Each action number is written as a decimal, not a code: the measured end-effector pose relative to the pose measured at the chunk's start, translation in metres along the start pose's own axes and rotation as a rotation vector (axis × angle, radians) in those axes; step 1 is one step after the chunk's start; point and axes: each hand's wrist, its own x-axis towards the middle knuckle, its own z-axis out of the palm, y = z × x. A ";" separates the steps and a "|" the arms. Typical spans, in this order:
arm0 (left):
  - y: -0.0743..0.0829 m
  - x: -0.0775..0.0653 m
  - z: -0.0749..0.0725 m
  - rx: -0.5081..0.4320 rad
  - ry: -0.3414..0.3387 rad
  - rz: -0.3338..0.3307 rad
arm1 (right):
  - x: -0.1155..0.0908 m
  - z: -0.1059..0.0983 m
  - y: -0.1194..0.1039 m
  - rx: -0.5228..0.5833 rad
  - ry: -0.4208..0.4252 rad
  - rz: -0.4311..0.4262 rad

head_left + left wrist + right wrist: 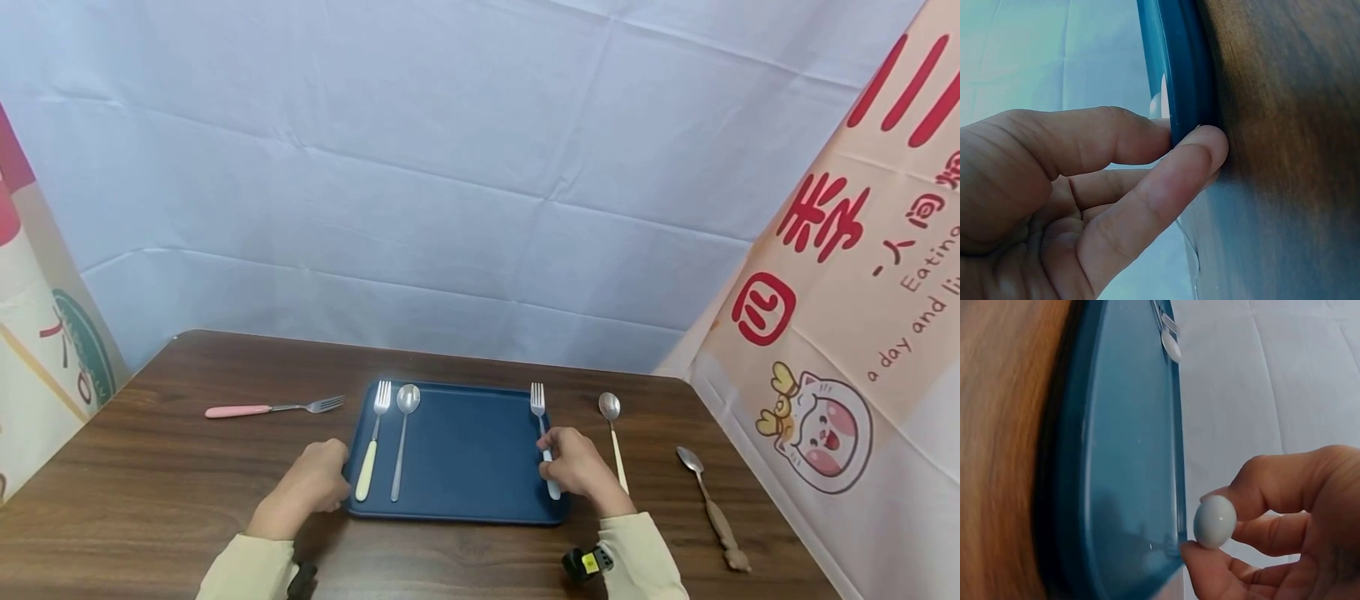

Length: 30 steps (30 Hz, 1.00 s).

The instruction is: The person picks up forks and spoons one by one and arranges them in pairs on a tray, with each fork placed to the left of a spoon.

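Note:
A dark blue rectangular tray [472, 450] lies on the table. My left hand [318, 477] is at its left edge; in the left wrist view the thumb and fingers pinch the tray's rim [1188, 69]. My right hand [576, 462] pinches a fork with a pale blue handle [537, 402] over the tray's right side, tines pointing away. The rounded handle end [1215, 522] shows between thumb and fingers in the right wrist view. On the tray's left side lie a yellow-handled fork [367, 471] and a long silver spoon [407, 402], side by side.
Left of the tray lies a pink-handled fork [238, 411]. To its right are a spoon with a cream handle [610, 407] and a spoon with a brown carved handle [720, 525]. The brown wooden table [135, 467] has white cloth [420, 208] behind it.

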 end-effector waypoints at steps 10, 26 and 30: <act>-0.001 0.000 0.001 -0.012 0.004 0.008 | 0.001 0.012 -0.011 0.018 -0.032 -0.036; 0.001 -0.001 0.000 0.001 -0.003 0.012 | 0.003 0.034 -0.024 0.065 -0.078 -0.081; 0.002 -0.001 -0.001 0.010 -0.002 0.014 | 0.003 0.038 -0.027 0.093 -0.087 -0.090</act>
